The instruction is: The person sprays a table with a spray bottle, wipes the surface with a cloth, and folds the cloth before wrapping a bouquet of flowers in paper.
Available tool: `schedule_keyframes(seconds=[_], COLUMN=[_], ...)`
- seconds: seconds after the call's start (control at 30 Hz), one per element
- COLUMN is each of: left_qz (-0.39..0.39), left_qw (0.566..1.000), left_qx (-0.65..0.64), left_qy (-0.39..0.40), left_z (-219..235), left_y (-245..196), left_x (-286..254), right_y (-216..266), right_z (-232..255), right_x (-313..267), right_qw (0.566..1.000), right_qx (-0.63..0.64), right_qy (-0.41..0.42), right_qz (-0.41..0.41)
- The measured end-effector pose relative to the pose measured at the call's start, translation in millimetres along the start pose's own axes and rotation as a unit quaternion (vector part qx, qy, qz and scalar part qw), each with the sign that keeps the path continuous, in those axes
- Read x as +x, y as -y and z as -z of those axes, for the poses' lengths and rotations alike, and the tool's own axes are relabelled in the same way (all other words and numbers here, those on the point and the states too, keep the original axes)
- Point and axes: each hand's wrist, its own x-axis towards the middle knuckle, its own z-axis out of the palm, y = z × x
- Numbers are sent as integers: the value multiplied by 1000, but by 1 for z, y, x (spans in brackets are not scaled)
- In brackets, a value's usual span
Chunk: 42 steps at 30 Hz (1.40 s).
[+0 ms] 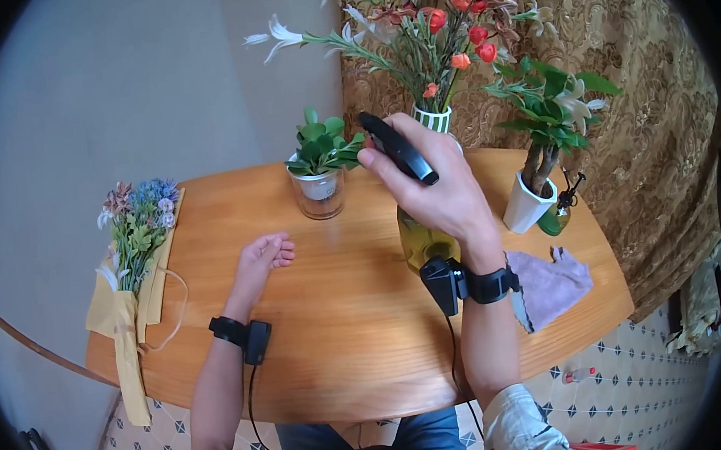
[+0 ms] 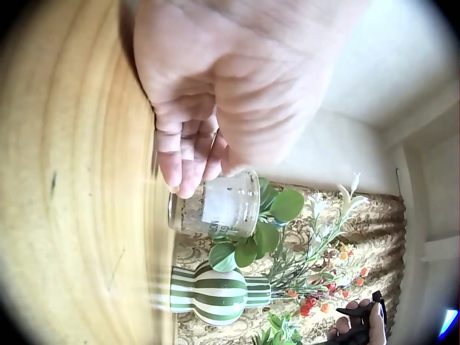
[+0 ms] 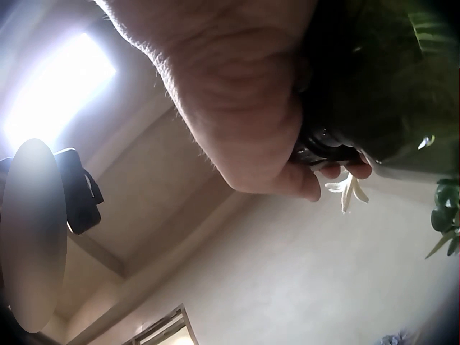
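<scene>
My right hand (image 1: 441,177) grips the black spray head (image 1: 399,149) of a yellow-green bottle (image 1: 416,242), whose body hangs below the palm. In the right wrist view the bottle (image 3: 388,93) looks dark green beside the hand (image 3: 237,108). A leafy plant (image 1: 319,148) in a clear glass pot (image 1: 321,198) stands left of the spray head. My left hand (image 1: 264,258) lies on the wooden table with loosely curled fingers and nothing in them. The left wrist view has this hand (image 2: 223,93) in front of the glass pot (image 2: 230,205).
A wrapped bouquet (image 1: 132,249) lies at the left edge. Behind the right hand stands a striped vase (image 1: 433,120) of flowers. To the right are a white potted plant (image 1: 529,203), a small green sprayer (image 1: 554,220) and a purple cloth (image 1: 553,283).
</scene>
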Motion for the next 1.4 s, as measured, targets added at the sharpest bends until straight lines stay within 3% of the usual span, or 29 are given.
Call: schedule_keyframes(seconds=[0.13, 0.2, 0.23, 0.33, 0.57, 0.7, 0.87, 1.07, 1.2, 1.27, 1.37, 1.4], left_qz=[-1, -2, 0, 0, 1, -1, -5, -13, -12, -17, -18, -17], left_qw=[1000, 1000, 1000, 1000, 1000, 1000, 1000, 1000, 1000, 1000, 1000, 1000], left_qx=[7, 9, 8, 6, 5, 2, 9, 10, 10, 10, 7, 5], left_qy=[-1, -2, -3, -2, -3, 1, 3, 7, 4, 6, 7, 3], left_z=[-2, -2, -2, -1, -3, -2, -4, 0, -1, -1, 0, 0], left_y=[-1, -1, 0, 1, -1, -1, -2, 5, 3, 2, 5, 5], left_x=[-1, -1, 0, 0, -1, -1, -1, 1, 0, -2, -1, -1], right_y=[-7, -9, -9, -18, -31, -47, -63, -73, -80, -84, -82, -78], right_z=[4, 7, 12, 26, 72, 93, 111, 117, 122, 122, 123, 125], right_x=[1, 3, 4, 5, -2, -9, -18, -22, -23, -21, -23, -25], right_qw=[999, 988, 985, 956, 894, 875, 875, 854, 862, 827, 816, 823], right_qx=[7, 46, 67, 85, 139, 82, 26, -30, 6, -21, -2, -6], right_qy=[-38, -150, -158, -280, -426, -478, -479, -519, -506, -562, -577, -568], right_qz=[3, 8, -33, -10, -11, -12, -62, -37, -28, -5, 35, 12])
